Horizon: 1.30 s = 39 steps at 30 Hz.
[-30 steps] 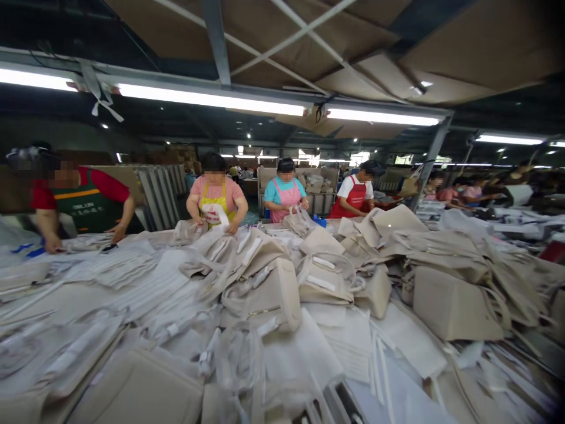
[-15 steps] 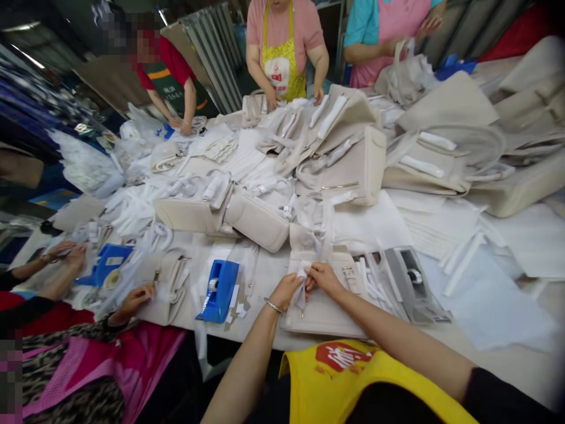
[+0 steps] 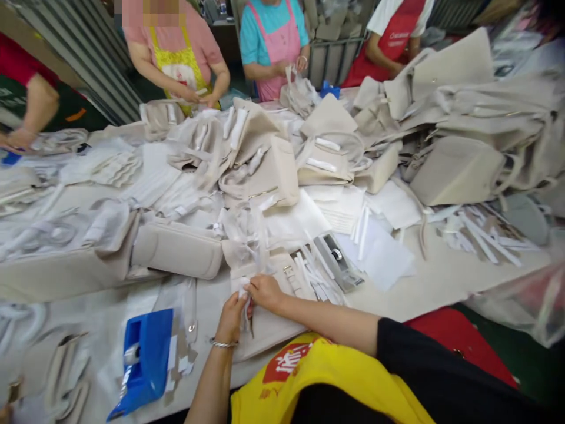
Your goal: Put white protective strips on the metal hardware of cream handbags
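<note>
A beige handbag point(image 3: 269, 327) lies flat in front of me, with a gold buckle point(image 3: 289, 272) on its strap. At its left part my left hand point(image 3: 230, 317) is closed, thumb and fingers pinching white wrapping point(image 3: 241, 285) around a strap or tab. My right hand point(image 3: 265, 292) is closed on the same wrapping, its fingertips meeting the left ones. Below the fingers hangs a thin reddish-brown piece that I cannot make out. Clear film covers the bag's handles point(image 3: 251, 235) above my hands.
A blue tape dispenser point(image 3: 148, 353) stands to the left, a grey tape dispenser point(image 3: 336, 259) to the right beside white strips point(image 3: 311, 274). Beige bags point(image 3: 176, 247) and white sheets point(image 3: 379, 253) crowd the table. Co-workers point(image 3: 185, 65) stand along the far side.
The view has swung to the right, so the bag, dispensers and co-workers appear further left. Both hands keep pinching at the same spot on the handbag.
</note>
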Tool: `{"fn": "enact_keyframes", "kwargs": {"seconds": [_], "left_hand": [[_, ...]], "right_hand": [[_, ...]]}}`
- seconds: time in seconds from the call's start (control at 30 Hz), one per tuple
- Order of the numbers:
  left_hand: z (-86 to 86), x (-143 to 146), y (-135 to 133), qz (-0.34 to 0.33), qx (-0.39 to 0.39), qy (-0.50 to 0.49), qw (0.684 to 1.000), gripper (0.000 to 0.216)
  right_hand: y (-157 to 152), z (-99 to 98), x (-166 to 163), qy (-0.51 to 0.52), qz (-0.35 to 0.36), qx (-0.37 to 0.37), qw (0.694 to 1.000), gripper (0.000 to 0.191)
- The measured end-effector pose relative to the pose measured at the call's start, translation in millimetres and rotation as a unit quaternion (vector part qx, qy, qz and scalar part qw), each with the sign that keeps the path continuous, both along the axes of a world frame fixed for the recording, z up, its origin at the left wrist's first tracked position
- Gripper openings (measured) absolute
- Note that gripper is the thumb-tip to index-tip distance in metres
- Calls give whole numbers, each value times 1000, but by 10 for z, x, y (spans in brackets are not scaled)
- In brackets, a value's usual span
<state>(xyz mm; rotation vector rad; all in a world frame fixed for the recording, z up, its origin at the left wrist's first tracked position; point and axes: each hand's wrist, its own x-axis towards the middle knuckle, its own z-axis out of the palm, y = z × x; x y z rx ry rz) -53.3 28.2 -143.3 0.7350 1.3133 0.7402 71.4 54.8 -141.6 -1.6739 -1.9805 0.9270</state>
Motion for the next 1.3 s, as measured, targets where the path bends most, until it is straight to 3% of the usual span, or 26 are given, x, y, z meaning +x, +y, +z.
{"fn": "enact_keyframes", "kwargs": {"seconds": [0.13, 0.27, 0.37, 0.47, 0.53, 0.63, 0.77, 0.93, 1.13, 1.2, 1.3], "left_hand": [[11, 61, -22, 0, -3, 30, 1000, 34], [12, 61, -16, -9, 3, 44, 999, 33], [-10, 36, -10, -17, -2, 39, 999, 30], [-32, 16, -1, -13, -14, 23, 1000, 30], [-37, 14, 7, -7, -23, 18, 1000, 30], [-24, 31, 14, -2, -33, 17, 999, 31], [19, 82, 2, -3, -35, 30, 999, 32], [23, 132, -9, 18, -41, 40, 998, 33], [-67, 145, 12, 37, -45, 41, 997, 31], [-88, 146, 18, 41, -53, 34, 997, 29], [-109, 142, 32, 37, -61, 20, 997, 27]], "right_hand": [[10, -61, -19, 87, -29, -95, 991, 28], [-26, -47, 195, 229, -11, -213, 950, 18], [-206, 7, 828, 258, -50, -170, 950, 22], [-513, -21, 1778, 87, -219, -24, 971, 21], [-708, -112, 2373, -33, -326, -62, 943, 19], [-867, -310, 2890, 5, -399, -191, 897, 17], [-759, -462, 2861, 145, -460, -233, 844, 12], [-595, -452, 2684, 196, -472, -222, 830, 10], [-1112, -296, 2829, 225, -442, -81, 865, 16], [-1331, -231, 2851, 240, -439, -96, 861, 23], [-1524, -286, 2804, 285, -456, -194, 820, 31]]}}
